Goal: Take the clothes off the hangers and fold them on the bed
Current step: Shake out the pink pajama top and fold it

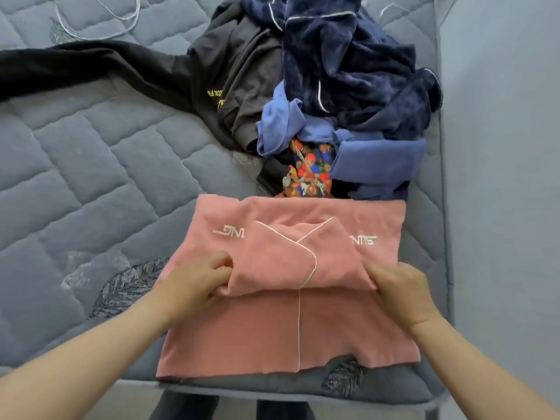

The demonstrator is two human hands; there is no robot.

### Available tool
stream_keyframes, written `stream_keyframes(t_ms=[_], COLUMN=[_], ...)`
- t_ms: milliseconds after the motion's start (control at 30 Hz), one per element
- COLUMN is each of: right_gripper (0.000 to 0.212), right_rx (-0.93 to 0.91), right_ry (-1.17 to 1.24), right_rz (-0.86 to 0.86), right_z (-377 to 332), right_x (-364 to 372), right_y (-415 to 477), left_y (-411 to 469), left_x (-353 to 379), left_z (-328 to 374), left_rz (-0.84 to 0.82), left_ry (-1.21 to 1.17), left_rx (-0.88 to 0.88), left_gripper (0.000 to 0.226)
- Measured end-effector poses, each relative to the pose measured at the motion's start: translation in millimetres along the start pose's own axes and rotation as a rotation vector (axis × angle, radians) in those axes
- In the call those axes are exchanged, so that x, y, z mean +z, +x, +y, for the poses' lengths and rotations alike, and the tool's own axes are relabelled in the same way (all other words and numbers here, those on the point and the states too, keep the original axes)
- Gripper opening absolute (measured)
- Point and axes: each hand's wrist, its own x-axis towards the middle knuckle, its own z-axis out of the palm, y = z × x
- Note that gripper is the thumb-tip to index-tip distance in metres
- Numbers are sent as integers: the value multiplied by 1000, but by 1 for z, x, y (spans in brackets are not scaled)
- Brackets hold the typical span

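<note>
One grey quilted bed (pixel 91 147) fills view. Far side, we see heap of unfolded clothes (pixel 333 86): black, navy, blue, patterned. Near edge, flat on bed, our pink garment (pixel 272 328), upper part doubled back toward us. Left hand (pixel 194 283) and right hand (pixel 403 294) hold that fold at its two ends, fingers (pixel 218 258) curled round pink cloth. We judge fold midway. To do well, we should draw both ends evenly, keep white piping (pixel 298 328) centred, match side edges, smooth creases before pressing flat.

Quilted grey-blue bed (pixel 91 165) beside a plain pale wall (pixel 500 147) on the right.
</note>
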Motion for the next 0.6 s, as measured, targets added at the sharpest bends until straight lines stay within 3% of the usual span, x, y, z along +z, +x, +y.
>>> stream_keyframes(t_ms=[33,100,167,267,333,367,433,500,600], right_gripper=[41,60,76,77,78,74,43,22,30], right_rx=[60,128,194,222,258,339,523,556,393], right_ry=[-27,-107,-39,111,327,491,738,766,636], right_rz=[-201,-606,-721,-584,-502,-457,-301,-216,-309], right_z=[-1,-5,-12,-22,-31,-37,-46,-51,-50], right_x=[11,32,47,55,57,57,55,51,45], right_y=[-12,-32,-44,-45,-39,-36,-31,-33,-50], left_y=[-8,-17,-17,-8,-3,-1,3,3,-7], left_x=[22,56,72,79,80,79,77,75,76], left_z=[2,8,13,17,23,27,36,42,49], left_rz=[-74,-230,-268,-252,-207,-146,-15,27,-58], left_ry=[24,66,116,98,-96,-226,-421,-439,-366], left_rx=[-68,-199,-256,-284,-357,-409,-486,-454,-348], left_gripper=[5,19,35,56,56,51,38,25,18])
